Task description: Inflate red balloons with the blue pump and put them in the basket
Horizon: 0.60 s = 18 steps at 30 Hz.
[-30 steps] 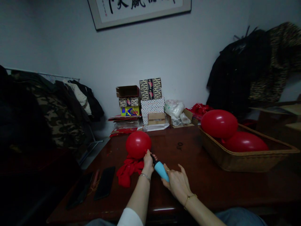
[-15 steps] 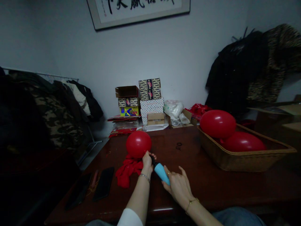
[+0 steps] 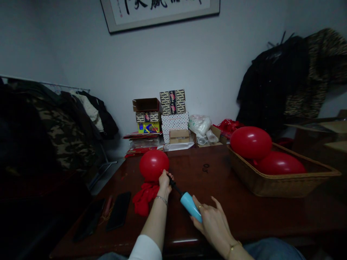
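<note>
My left hand [image 3: 165, 181] is closed around the neck of a round red balloon [image 3: 154, 165], where the black nozzle end of a hand pump meets it. The pump's light blue barrel [image 3: 190, 206] slants down to the right, and its black rod shows between barrel and nozzle. My right hand [image 3: 213, 220] grips the barrel's lower end, thumb and fingers around it. Just below the balloon, a heap of limp red balloons [image 3: 144, 199] lies on the brown table [image 3: 173, 231].
A wicker basket [image 3: 282, 185] with large red balloons stands on the right. Two dark flat devices, one a black slab [image 3: 118, 211], lie at the left. Small black rings [image 3: 206, 167] sit mid-table. Stacked boxes [image 3: 175, 124] and a plastic bag [image 3: 200, 125] line the back.
My hands have moved apart, drawing the pump out so more black rod shows. The balloon and left hand shifted slightly left; the right hand moved down and right with the barrel.
</note>
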Tool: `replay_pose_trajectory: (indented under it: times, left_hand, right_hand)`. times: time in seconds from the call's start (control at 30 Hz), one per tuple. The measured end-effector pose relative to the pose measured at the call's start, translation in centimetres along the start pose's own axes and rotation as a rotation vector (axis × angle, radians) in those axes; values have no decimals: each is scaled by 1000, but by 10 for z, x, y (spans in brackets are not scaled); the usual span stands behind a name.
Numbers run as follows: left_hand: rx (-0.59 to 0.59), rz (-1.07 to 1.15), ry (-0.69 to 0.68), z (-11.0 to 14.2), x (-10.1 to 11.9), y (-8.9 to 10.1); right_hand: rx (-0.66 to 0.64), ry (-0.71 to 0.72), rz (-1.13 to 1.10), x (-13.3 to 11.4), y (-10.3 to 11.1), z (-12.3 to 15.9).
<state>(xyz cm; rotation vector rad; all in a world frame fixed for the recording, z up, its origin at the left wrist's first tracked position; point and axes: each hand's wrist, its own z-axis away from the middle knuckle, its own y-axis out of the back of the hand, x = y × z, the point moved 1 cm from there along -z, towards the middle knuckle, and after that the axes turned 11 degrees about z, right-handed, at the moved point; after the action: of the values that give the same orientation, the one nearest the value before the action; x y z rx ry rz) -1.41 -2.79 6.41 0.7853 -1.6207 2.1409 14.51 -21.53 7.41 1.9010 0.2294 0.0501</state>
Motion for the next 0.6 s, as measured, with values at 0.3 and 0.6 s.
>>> replay_pose_trajectory:
  times: [0.3, 0.6]
  left_hand:
    - [-13, 31, 27, 5, 0, 2]
    - [-68, 92, 89, 20, -9, -7]
  right_hand:
    - [4, -49, -60, 9, 0, 28]
    - [-37, -64, -6, -6, 5, -7]
